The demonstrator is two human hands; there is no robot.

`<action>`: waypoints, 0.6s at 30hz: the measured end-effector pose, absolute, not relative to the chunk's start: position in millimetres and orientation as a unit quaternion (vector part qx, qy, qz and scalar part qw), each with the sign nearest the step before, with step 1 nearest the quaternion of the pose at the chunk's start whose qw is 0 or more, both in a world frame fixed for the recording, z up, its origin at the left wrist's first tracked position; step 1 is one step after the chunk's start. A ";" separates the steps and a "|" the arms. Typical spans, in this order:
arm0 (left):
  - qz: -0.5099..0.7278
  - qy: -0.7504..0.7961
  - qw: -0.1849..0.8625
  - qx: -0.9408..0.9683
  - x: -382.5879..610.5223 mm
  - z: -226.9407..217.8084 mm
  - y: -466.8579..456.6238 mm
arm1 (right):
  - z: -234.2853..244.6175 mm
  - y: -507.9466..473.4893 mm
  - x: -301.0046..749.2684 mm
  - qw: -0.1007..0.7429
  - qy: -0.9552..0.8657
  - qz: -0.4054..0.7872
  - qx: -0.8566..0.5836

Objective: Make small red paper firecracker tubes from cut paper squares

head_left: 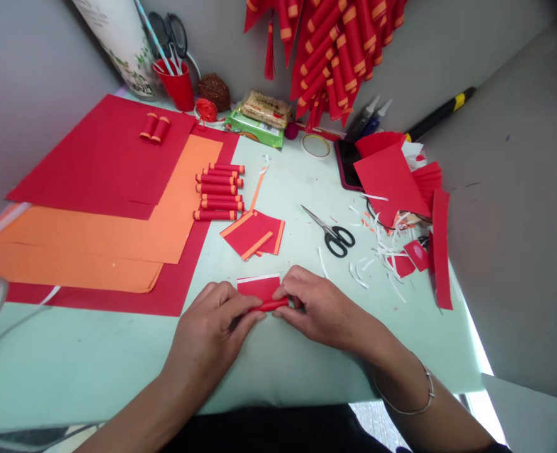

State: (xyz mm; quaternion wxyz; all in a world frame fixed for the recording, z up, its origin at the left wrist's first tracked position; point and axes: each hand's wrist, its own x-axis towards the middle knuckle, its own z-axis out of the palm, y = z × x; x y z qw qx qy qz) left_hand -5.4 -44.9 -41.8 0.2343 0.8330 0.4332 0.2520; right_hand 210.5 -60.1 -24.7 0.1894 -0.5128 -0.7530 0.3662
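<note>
Near the front of the table lies a red paper piece (259, 288), its near edge curled into a narrow roll and a white strip along its far edge. My left hand (217, 318) pinches the left end of that roll between thumb and fingers. At the right end, my right hand (314, 305) grips it the same way. Just beyond are red paper cards (248, 236) with orange edge strips, overlapping each other. Finished-looking red paper rolls (219, 189) with orange ends lie in a stack farther back. Black-handled scissors (332, 236) rest open to the right.
Large red sheets (99, 157) and orange sheets (94, 236) cover the left side, with two rolls (154, 128) on top. White paper scraps (385, 245) litter the right, beside a phone (347, 163). A red cup (177, 85) with scissors and red hanging decorations (339, 56) are at the back.
</note>
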 end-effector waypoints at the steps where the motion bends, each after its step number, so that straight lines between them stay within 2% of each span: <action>1: 0.253 0.434 0.237 0.832 -5.6 -41.7 -44.8 | -24.8 -60.3 210.5 0.190 -0.752 0.367 -0.513; 18: 0.255 0.442 0.251 0.823 -6.1 -42.9 -42.7 | -31.6 -58.4 210.5 0.206 -0.746 0.380 -0.507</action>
